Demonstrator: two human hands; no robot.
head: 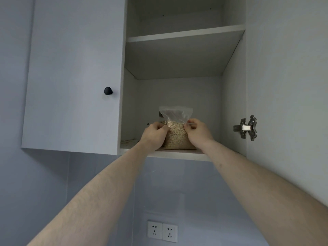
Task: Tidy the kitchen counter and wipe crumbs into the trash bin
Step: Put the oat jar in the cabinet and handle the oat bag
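A clear plastic bag of oats (176,135) stands upright on the bottom shelf (179,154) of an open wall cabinet, near its front edge. My left hand (154,134) grips the bag's left side with curled fingers. On the bag's right side, my right hand (197,132) pinches the plastic near the top of the oats. The bag's empty upper part sticks up above both hands. Both arms reach up from below.
The upper shelf (184,33) holds nothing visible. The left cabinet door (74,73) is closed, with a black knob (108,91). The right door is swung open, showing a metal hinge (245,128). A double wall socket (162,231) sits below on the tiled wall.
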